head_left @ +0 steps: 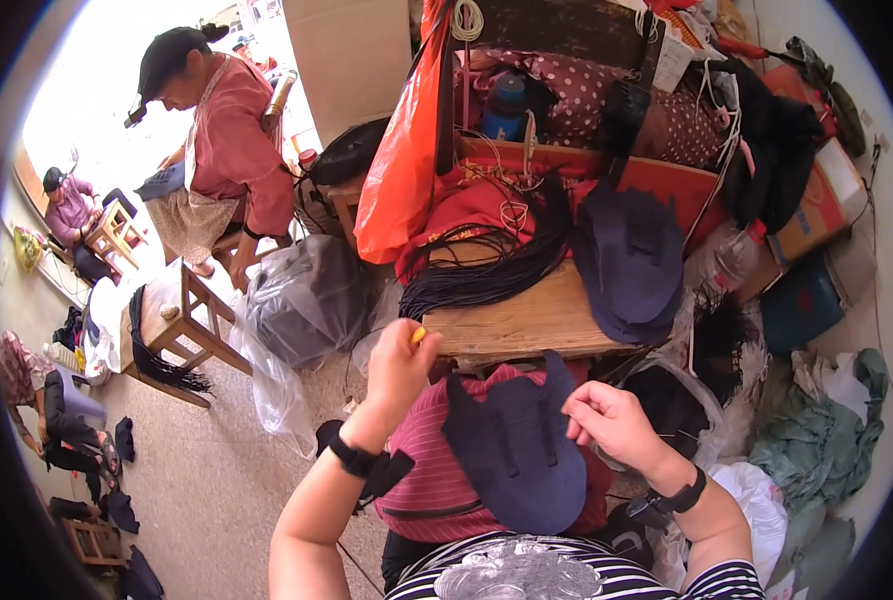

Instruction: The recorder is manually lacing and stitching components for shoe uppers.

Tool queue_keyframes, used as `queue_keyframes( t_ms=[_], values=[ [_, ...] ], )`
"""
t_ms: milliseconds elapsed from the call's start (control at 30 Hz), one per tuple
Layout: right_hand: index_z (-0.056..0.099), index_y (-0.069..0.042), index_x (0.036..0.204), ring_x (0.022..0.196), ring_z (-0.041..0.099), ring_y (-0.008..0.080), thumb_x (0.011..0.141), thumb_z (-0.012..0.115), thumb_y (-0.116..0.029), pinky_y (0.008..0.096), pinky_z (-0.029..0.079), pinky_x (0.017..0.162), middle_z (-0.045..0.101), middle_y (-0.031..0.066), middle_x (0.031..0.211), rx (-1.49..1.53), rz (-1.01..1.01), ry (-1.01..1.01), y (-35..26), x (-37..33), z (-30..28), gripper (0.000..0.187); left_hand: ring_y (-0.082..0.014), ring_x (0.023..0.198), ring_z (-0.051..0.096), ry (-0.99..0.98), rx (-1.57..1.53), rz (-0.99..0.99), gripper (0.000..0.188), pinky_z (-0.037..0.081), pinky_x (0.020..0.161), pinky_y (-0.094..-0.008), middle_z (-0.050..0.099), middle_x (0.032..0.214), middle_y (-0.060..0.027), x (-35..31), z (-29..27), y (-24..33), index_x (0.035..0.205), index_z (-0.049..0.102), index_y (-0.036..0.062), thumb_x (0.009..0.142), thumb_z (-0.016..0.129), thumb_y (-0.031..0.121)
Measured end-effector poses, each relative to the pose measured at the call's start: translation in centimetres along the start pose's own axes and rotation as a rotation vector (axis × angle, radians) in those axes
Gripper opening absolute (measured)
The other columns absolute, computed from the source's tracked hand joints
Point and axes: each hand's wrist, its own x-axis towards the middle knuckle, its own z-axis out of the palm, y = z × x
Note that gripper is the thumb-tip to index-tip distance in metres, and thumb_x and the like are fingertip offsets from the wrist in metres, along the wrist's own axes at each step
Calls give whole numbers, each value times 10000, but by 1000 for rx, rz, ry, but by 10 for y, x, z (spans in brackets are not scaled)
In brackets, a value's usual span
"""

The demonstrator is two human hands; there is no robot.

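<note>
A dark navy fabric piece [520,455], rounded at the near end with two pointed tabs at the far end and two dark strips along it, lies on my lap over a red striped cloth [417,455]. Above its left tab, my left hand [399,362] is closed, with a small yellow object [420,335] showing at the fingertips; its kind is unclear. My right hand [607,420] is pinched at the piece's right edge. Whatever it holds, if anything, is too small to make out. Ahead, a wooden bench [517,310] carries a bundle of black cords [487,280] and a stack of similar navy pieces [630,265].
A red plastic bag [404,150] hangs left of an open case holding a blue bottle [505,105]. Plastic-wrapped dark goods [307,300] and a wooden stool [182,325] stand left. A co-worker in pink [237,140] sits beyond. Bags and green cloth [822,430] crowd the right.
</note>
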Motion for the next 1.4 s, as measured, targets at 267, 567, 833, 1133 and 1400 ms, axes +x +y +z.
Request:
queue_keyframes(
  t_ms=[267,567,833,1133,1400],
  values=[
    [567,-4,1273,978,686,239,1129,427,-312,395,561,910,693,118,1045,902,169,-265,-18,48,25,367,-207,774,655,-1034,-467,141,189,524,680,-346,650,839,-62,-51,-53,128,905,676,50,889,818,173],
    [602,-19,1199,593,393,60,1126,436,-228,210,343,513,509,-16,766,1015,123,65,1,32,-27,277,-316,857,674,-1659,-382,77,285,530,750,-391,675,910,-123,-85,-105,96,1052,685,54,976,711,327],
    [685,-30,1178,619,408,1,1088,558,-237,165,339,541,509,-69,746,567,-76,183,19,3,-41,259,-132,838,635,-1731,-316,-116,219,513,727,-295,693,918,-32,-79,-99,99,1033,709,30,949,779,220],
    [657,-55,1261,659,531,-5,1079,566,-182,179,422,587,712,-23,855,116,-210,-13,18,-39,15,240,-61,712,384,-846,-845,-715,254,331,633,-227,460,822,22,-91,-43,128,1169,579,30,1094,481,252],
    [665,-25,1146,889,658,59,1030,627,-71,230,536,799,717,15,984,200,-311,91,27,-32,45,130,-57,647,333,-734,-1025,-752,229,296,580,-233,450,778,21,-110,-7,129,1043,580,33,1096,407,174]
  ],
)
